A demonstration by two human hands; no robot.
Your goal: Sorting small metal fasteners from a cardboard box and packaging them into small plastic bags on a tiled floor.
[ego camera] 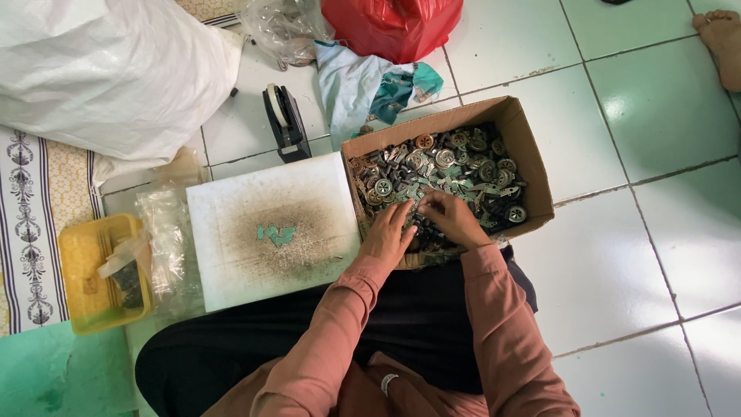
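Metal parts [455, 166] fill cardboard box [532, 166]; both hands' fingers [432, 207] buried, grip unclear.

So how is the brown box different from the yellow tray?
The cardboard box is brown, deep and heaped with small metal parts; the yellow tray is plastic, shallow and holds only a few things. Both hands, left and right, reach into the box; the tray lies untouched. Both are open-topped and on the floor.

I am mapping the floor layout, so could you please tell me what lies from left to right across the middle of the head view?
Yellow tray → clear plastic bags → white board → left hand → right hand, both in the cardboard box of small metal parts → bare white floor tiles.
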